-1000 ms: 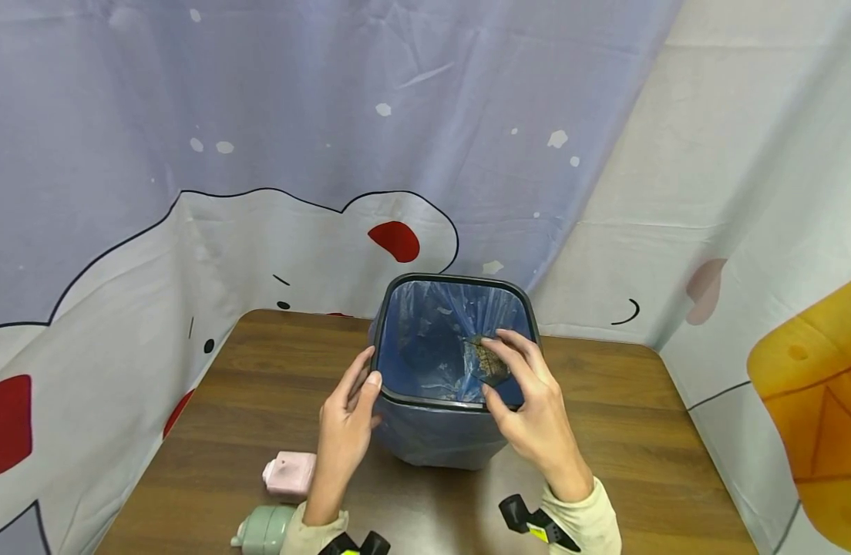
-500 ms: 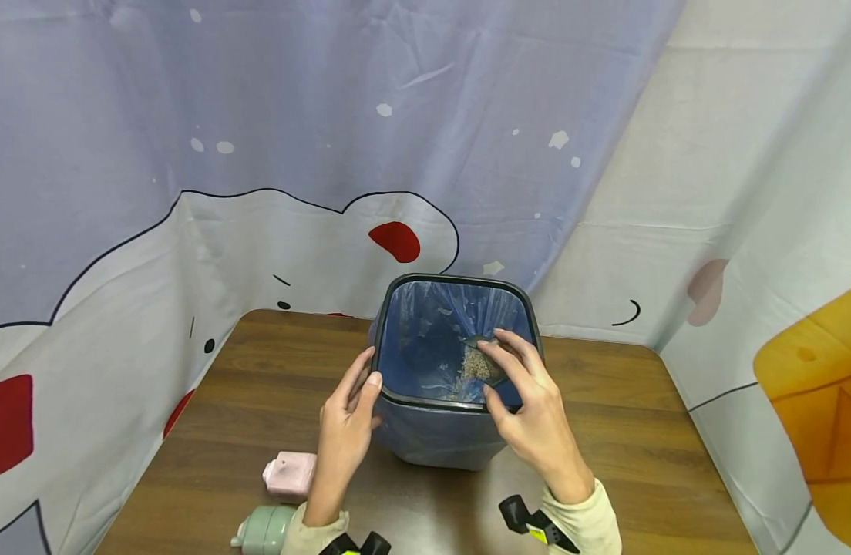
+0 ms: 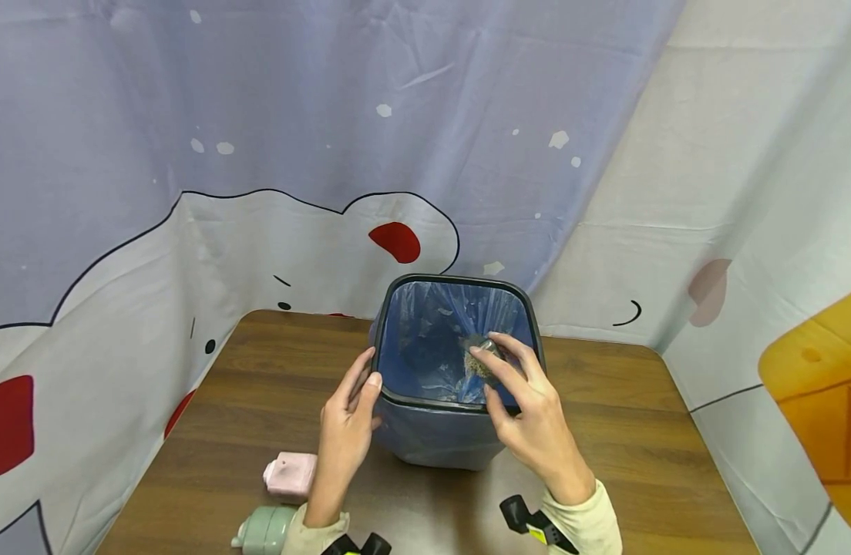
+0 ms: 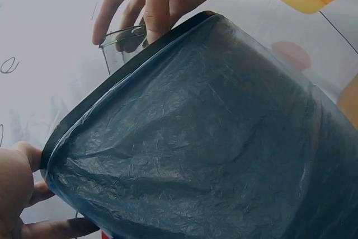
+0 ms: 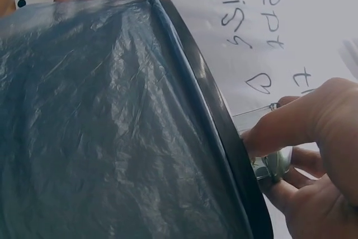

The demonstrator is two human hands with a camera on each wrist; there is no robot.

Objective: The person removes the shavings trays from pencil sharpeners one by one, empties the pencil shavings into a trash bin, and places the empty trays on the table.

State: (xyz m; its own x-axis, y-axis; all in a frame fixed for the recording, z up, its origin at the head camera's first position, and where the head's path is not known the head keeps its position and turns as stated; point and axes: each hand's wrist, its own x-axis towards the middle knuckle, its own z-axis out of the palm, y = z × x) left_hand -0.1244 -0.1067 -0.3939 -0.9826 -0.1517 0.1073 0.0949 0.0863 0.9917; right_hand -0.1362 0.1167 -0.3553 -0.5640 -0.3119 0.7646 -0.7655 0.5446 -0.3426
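Since near things come first: green bottle lies at the left forearm, pink bottle just beyond it, both on the wooden tabletop. Left hand is at the near left corner of the bin, thumb and fingers apart, fairly straight, resting on the outside at the rim. Right hand reaches over the near right rim, thumb and fingers clamped on a clear glass.

Key relation: glass sits between right thumb and fingertips, left of the palm, inside the rim outline as the head view has it. Right hand is the nearer one; left is well apart, across the bin's mouth. Long axis mostly covered by fingers; seems tipped, mouth end away from the palm, but exact angle can't be told. Pale grains show at the fingertips; in the glass or against the blue bag, can't tell.

Versus half a second ago: right fingertips sit a touch further left and lower, glass looks turned, grain patch is smaller, and the pale streak running from it toward the near rim no longer shows. Left hand, bin and both bottles look unmoved.

Farthest back: printed cloth hangs behind the table.
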